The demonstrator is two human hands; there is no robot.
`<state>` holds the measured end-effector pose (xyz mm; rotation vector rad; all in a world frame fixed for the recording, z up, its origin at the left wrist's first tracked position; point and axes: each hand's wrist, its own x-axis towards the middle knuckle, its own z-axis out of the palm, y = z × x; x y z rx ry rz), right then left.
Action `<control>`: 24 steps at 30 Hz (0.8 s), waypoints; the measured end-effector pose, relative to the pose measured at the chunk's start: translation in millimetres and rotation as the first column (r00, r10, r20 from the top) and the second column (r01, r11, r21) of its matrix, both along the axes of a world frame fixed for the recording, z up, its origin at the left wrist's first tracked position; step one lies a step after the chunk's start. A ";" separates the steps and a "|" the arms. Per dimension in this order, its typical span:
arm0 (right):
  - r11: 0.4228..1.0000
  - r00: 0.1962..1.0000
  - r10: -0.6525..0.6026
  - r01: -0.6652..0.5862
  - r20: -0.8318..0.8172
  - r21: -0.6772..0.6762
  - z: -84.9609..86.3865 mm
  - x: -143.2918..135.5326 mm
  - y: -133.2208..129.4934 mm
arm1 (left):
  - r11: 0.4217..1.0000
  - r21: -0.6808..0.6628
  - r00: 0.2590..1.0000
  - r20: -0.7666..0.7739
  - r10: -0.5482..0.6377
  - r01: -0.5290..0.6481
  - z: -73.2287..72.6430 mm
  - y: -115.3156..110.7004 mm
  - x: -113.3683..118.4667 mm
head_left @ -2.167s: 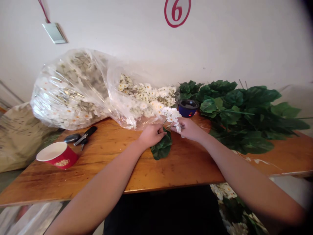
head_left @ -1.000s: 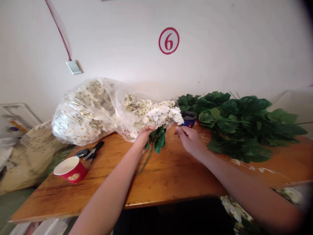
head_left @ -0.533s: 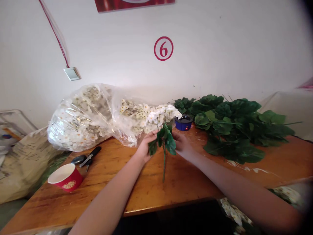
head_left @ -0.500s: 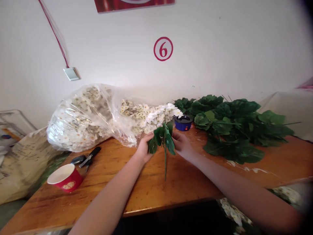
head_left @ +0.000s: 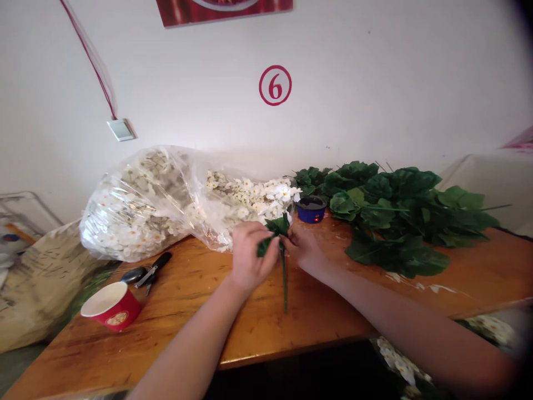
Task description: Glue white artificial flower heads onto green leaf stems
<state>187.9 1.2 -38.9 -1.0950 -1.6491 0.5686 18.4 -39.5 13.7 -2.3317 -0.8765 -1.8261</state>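
Note:
Between my hands, above the wooden table, is an artificial flower (head_left: 285,283) with white blossoms at its far end, green leaves and a bare green stem pointing down toward me. My left hand (head_left: 252,255) is closed around leaves on the left side, thumb near the stem's top. From the right, my right hand (head_left: 303,247) pinches the flower where leaves and stem meet; its fingertips are partly hidden. Just beyond my right hand stands a small blue pot (head_left: 311,210) with a dark hollow top and a red light. White flowers (head_left: 233,194) lie behind my hands.
A clear plastic bag (head_left: 137,205) full of white flowers lies at the back left. Green leaf sprays (head_left: 400,216) are heaped on the right. A red paper cup (head_left: 112,305) stands front left, near keys (head_left: 152,269) and a dark rounded object (head_left: 134,275).
My left hand has turned over the leaves and closed further around them. My right hand has moved slightly inward to the stem, and the leaves are now gathered more tightly.

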 end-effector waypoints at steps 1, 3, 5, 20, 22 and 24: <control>0.999 1.000 -0.015 0.014 0.023 0.038 -1.8 -1.7 -0.2 | 0.997 0.020 0.986 -0.151 -0.070 0.074 0.9 -2.8 1.0; 0.996 1.000 -0.016 0.015 0.016 0.092 -4.1 -4.7 -0.1 | 0.988 -0.039 0.923 -0.352 -0.154 0.149 -1.1 -3.0 4.6; 0.998 0.993 0.046 -0.041 -0.111 0.050 -4.6 -6.7 1.0 | 0.988 -0.123 0.920 -0.369 -0.134 0.095 -6.3 2.5 7.9; 0.971 0.883 0.207 -0.239 -0.421 -0.025 -8.2 -15.1 4.1 | 0.951 0.064 0.797 -0.530 0.290 -0.304 -16.4 14.8 5.8; 0.966 0.875 0.218 -0.257 -0.433 -0.031 -7.1 -15.4 4.0 | 0.964 0.141 0.788 -0.555 0.266 -0.226 -15.7 16.5 3.5; 0.960 0.866 0.229 -0.276 -0.445 -0.043 -5.5 -15.3 3.9 | 0.969 0.182 0.800 -0.549 0.241 -0.168 -15.7 18.9 2.0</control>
